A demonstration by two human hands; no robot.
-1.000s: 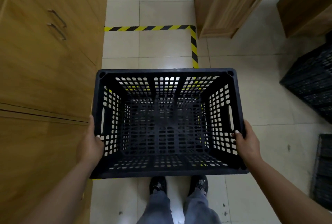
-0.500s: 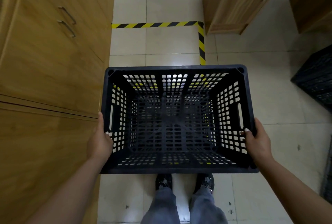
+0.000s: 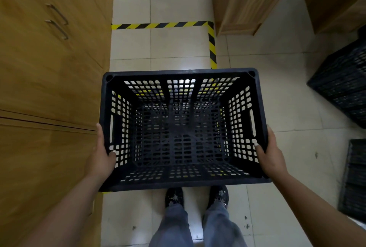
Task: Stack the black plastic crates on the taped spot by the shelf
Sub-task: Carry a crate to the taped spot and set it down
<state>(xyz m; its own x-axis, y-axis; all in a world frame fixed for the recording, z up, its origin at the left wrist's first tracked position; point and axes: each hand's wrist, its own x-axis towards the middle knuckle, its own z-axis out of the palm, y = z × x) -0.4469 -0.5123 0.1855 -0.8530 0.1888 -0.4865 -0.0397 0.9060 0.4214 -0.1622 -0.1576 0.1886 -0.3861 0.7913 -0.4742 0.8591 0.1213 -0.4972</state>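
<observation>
Only one view here, the head cam looking straight down. The black crate (image 3: 183,127) fills the middle of the frame, open side up, held level out in front of the body, above the shoes (image 3: 196,197) at the bottom. My guess is it's carried flat and low like that so it can go straight down into the taped spot (image 3: 170,25), the yellow-and-black L in the upper middle of the frame, right next to the wooden cabinet (image 3: 49,68) on the left. Bits of yellow tape show through the crate's holes, so it looks like it's already over part of the marked area.

Hands: the left hand (image 3: 101,155) clamps the left short wall near the close corner, thumb hooked over the rim, fingers underneath out of sight. The right hand (image 3: 270,155) mirrors it on the right wall, thumb inside, also gripping the crate. Both forearms come in from the lower corners, elbows wide, wrists pretty straight.

More black crates (image 3: 344,88) sit at the right edge, well apart, presumably next up for stacking.
</observation>
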